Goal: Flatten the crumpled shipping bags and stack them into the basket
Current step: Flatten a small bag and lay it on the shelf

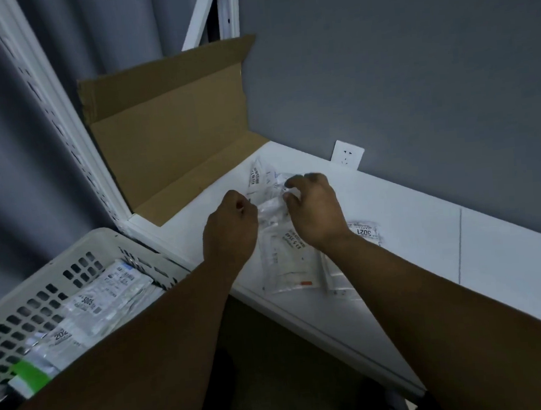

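Near our left arm the basket with flat shipping bags stacked inside, on the tabletop our left hand and right hand pinching a crumpled bag above other bags, cardboard box behind.

Dim, cool room light; the white shelf is the brightest patch, without glare. Soft overall blur smears the label print, forearms sit dark, and straight edges bow outward

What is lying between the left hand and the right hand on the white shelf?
In the head view, a crumpled clear shipping bag lies between the left hand and right hand.
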{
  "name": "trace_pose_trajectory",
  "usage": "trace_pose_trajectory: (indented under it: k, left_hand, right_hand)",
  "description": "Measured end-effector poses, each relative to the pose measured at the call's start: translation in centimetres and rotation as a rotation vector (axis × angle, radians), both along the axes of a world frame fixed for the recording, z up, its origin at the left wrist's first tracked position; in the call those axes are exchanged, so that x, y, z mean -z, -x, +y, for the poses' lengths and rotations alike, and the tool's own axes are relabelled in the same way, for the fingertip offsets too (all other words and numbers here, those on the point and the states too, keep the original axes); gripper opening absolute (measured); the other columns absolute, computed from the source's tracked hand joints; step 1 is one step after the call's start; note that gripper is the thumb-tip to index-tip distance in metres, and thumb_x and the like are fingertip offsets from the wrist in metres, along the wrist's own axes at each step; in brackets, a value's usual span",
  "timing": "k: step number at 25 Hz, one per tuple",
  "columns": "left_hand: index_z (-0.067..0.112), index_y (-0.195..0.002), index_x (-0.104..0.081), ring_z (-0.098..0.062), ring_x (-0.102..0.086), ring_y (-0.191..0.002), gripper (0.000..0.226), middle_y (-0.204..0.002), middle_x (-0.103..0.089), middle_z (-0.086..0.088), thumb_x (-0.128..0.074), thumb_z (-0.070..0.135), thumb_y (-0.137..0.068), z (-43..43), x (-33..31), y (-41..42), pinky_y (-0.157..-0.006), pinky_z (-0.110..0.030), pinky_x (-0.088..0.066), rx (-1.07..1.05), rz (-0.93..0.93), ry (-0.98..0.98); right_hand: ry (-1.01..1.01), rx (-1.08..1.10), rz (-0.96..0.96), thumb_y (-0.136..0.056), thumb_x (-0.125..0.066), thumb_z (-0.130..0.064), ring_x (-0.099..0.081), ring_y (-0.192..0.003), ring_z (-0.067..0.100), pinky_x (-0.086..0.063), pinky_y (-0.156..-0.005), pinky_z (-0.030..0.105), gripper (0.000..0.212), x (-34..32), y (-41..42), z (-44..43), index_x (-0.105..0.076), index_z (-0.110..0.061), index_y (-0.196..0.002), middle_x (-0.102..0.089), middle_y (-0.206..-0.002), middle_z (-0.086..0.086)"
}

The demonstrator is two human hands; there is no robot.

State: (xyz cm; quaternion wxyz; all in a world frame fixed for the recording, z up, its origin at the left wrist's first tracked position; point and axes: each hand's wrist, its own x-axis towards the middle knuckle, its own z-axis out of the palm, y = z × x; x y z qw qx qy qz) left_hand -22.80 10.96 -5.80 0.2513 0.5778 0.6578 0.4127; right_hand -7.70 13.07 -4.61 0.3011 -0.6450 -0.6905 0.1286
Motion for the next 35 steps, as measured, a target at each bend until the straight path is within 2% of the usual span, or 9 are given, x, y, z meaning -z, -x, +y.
trace_pose_trajectory:
  k: [4, 7, 10, 16, 19, 22, 25, 30, 35]
  left_hand:
    - [0.010, -0.093, -0.054, -0.019, -0.056, -0.077, 0.014, -0.085, -0.061, -0.004, -0.046, 0.019, -0.100, -0.6, -0.4, -0.3, -0.064, -0.031, -0.040, 0.049, -0.029, 0.016]
    - [0.009, -0.094, -0.057, -0.022, -0.060, -0.091, 0.013, -0.100, -0.067, -0.006, -0.047, 0.015, -0.098, -0.5, -0.1, 0.0, -0.079, -0.038, -0.047, 0.120, -0.097, 0.001]
    - [0.009, -0.094, -0.056, -0.019, -0.057, -0.087, 0.012, -0.097, -0.065, -0.004, -0.047, 0.014, -0.100, -0.5, 0.1, 0.0, -0.072, -0.030, -0.045, 0.127, -0.116, -0.034]
    - [0.014, -0.101, -0.055, -0.023, -0.059, -0.085, 0.013, -0.090, -0.061, -0.002, -0.047, 0.025, -0.103, 0.2, 1.0, 0.2, -0.075, -0.034, -0.048, 0.051, -0.080, -0.056]
    - [0.013, -0.106, -0.049, -0.025, -0.059, -0.086, 0.019, -0.090, -0.060, -0.004, -0.044, 0.031, -0.104, 0.6, 1.3, 0.1, -0.076, -0.033, -0.045, -0.018, -0.008, -0.052]
    - [0.015, -0.103, -0.043, -0.030, -0.063, -0.082, 0.023, -0.086, -0.062, -0.008, -0.040, 0.038, -0.104, 0.7, 1.6, -0.4, -0.075, -0.043, -0.054, -0.083, -0.019, -0.004]
    - [0.009, -0.104, -0.044, -0.027, -0.059, -0.083, 0.030, -0.091, -0.061, -0.011, -0.035, 0.038, -0.105, 0.6, 1.6, -1.2, -0.074, -0.038, -0.049, -0.130, -0.060, 0.023]
    - [0.002, -0.119, -0.049, -0.021, -0.052, -0.097, 0.042, -0.102, -0.054, -0.006, -0.034, 0.039, -0.106, 0.4, 1.3, -1.9, -0.081, -0.029, -0.038, -0.219, -0.214, 0.098]
    - [0.008, -0.098, -0.052, -0.025, -0.060, -0.091, 0.035, -0.083, -0.057, 0.001, -0.047, 0.043, -0.101, 0.7, 1.7, -1.7, -0.075, -0.029, -0.040, -0.214, -0.267, 0.033]
  right_hand:
    - [0.190, 0.105, 0.180, -0.088, -0.060, -0.005, -0.068, -0.097, 0.024, -0.050, -0.083, 0.025, 0.022, 0.2, -2.5, -2.1, -0.077, -0.010, -0.101, -0.075, -0.104, 0.009]
    - [0.256, 0.115, 0.272, -0.086, -0.073, -0.013, -0.068, -0.080, 0.018, -0.047, -0.072, 0.024, 0.007, 0.7, -3.4, -3.4, -0.078, -0.011, -0.081, -0.076, -0.084, 0.004]
    - [0.372, 0.054, 0.227, -0.083, -0.078, -0.015, -0.065, -0.073, 0.018, -0.052, -0.074, 0.031, 0.011, 1.2, -3.9, -3.3, -0.077, -0.006, -0.078, -0.073, -0.077, 0.006]
    - [0.433, -0.064, 0.079, -0.099, -0.058, -0.023, -0.060, -0.081, 0.028, -0.048, -0.076, 0.036, 0.024, 1.6, -3.5, -2.7, -0.063, -0.002, -0.087, -0.067, -0.089, 0.015]
    - [0.411, -0.013, 0.233, -0.101, -0.055, -0.023, -0.060, -0.078, 0.028, -0.052, -0.079, 0.042, 0.026, 1.5, -3.9, -2.5, -0.059, -0.004, -0.084, -0.063, -0.080, 0.012]
    - [0.405, 0.125, 0.566, -0.102, -0.053, -0.022, -0.068, -0.094, 0.037, -0.055, -0.089, 0.055, 0.027, 1.7, -4.4, -2.3, -0.060, -0.004, -0.084, -0.069, -0.093, 0.019]
    - [0.402, 0.264, 0.904, -0.105, -0.047, -0.022, -0.069, -0.098, 0.042, -0.057, -0.087, 0.059, 0.028, 1.6, -4.9, -2.0, -0.058, -0.005, -0.085, -0.069, -0.103, 0.026]
    - [0.319, 0.359, 0.940, -0.103, -0.047, -0.029, -0.071, -0.092, 0.039, -0.059, -0.082, 0.054, 0.030, 2.5, -4.5, -1.5, -0.055, -0.010, -0.082, -0.070, -0.096, 0.019]
    - [0.382, 0.314, 0.980, -0.097, -0.060, -0.043, -0.074, -0.083, 0.039, -0.060, -0.079, 0.051, 0.039, 2.0, -4.5, -1.8, -0.060, -0.006, -0.086, -0.073, -0.093, 0.022]
